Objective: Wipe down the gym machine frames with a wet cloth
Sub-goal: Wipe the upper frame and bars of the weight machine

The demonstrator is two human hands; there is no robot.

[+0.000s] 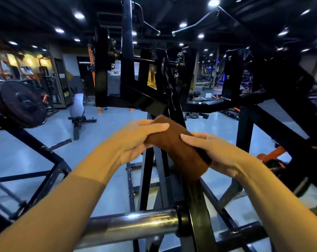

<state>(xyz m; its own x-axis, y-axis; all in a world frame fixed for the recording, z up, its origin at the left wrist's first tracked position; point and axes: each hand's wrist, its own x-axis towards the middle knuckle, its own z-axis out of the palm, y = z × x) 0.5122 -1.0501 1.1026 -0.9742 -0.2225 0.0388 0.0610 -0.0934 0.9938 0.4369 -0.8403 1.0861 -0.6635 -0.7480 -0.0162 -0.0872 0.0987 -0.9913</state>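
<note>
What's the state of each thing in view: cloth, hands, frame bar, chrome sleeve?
brown cloth: wrapped around the slanted bar, held on both sides
left hand: grips the cloth's upper end
right hand: grips the cloth's lower end
black frame bar: slanted, partly covered by cloth
chrome sleeve: bare, no plates

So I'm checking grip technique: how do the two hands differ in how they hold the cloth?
The left hand takes the brown cloth's upper end, fingers fairly straight across it; the right hand takes the lower end, fingers curled around. Both wrap the cloth around the black frame bar.
</note>
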